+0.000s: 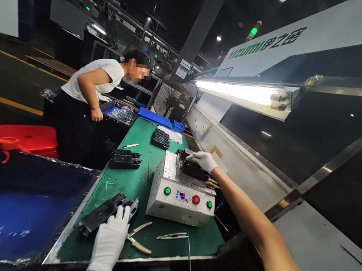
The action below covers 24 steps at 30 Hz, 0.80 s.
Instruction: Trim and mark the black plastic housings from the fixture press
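Left hand, in a white glove, has its fingers extended and together against the end of a long black plastic part, which lies at an angle on the green-matted desk; whether it has a firm hold, I cannot tell. Right hand, also gloved, reaches to two o'clock of the left, its fingers stretched out and touching a black block seated on top of a white benchtop machine; its grip cannot be told either. The machine's front carries green buttons, a red stop button and a small digital display. Tan-handled pliers lie just beside the left hand at three o'clock. A black piece sits at twelve o'clock, with stacked black parts further up at one o'clock. Beyond the desk's far end, a co-worker in a white T-shirt leans near a blue tray.
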Available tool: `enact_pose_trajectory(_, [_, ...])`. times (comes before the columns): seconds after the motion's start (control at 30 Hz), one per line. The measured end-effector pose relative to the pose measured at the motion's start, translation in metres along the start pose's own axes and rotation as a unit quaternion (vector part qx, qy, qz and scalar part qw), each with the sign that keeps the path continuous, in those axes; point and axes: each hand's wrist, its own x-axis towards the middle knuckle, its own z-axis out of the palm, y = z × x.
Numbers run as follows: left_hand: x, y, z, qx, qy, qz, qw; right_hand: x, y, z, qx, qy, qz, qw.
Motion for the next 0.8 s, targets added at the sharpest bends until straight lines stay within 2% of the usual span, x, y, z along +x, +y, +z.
enact_pose_trajectory(0.07, [0.001,0.001,0.000,0.008,-0.002,0.001,1.000,-0.019,0.015,-0.009,-0.001,0.011,0.008,1.000])
enact_pose_trajectory(0.13, [0.001,0.001,0.001,0.011,-0.010,0.004,1.000,-0.024,0.018,-0.010,0.002,0.016,0.003,1.000])
enact_pose_trajectory(0.3, [-0.002,-0.001,-0.008,0.012,-0.025,0.004,1.000,0.009,0.003,0.022,0.048,0.005,-0.022,0.999])
enact_pose_trajectory(0.4, [-0.003,-0.003,-0.014,0.019,-0.028,0.018,0.999,0.013,0.022,0.036,0.090,0.006,-0.001,0.996])
enact_pose_trajectory(0.47, [-0.003,-0.003,-0.016,0.029,-0.027,0.028,0.999,-0.005,0.048,0.033,0.109,0.018,0.031,0.993])
enact_pose_trajectory(0.63, [-0.005,-0.004,-0.017,0.036,-0.039,0.037,0.998,-0.084,0.111,0.011,0.135,0.068,0.144,0.978])
enact_pose_trajectory(0.7, [-0.004,-0.005,-0.016,0.031,-0.047,0.039,0.998,-0.107,0.119,0.014,0.149,0.100,0.195,0.964])
enact_pose_trajectory(0.8, [-0.003,-0.006,-0.013,0.028,-0.054,0.047,0.997,-0.120,0.114,0.034,0.185,0.161,0.258,0.934])
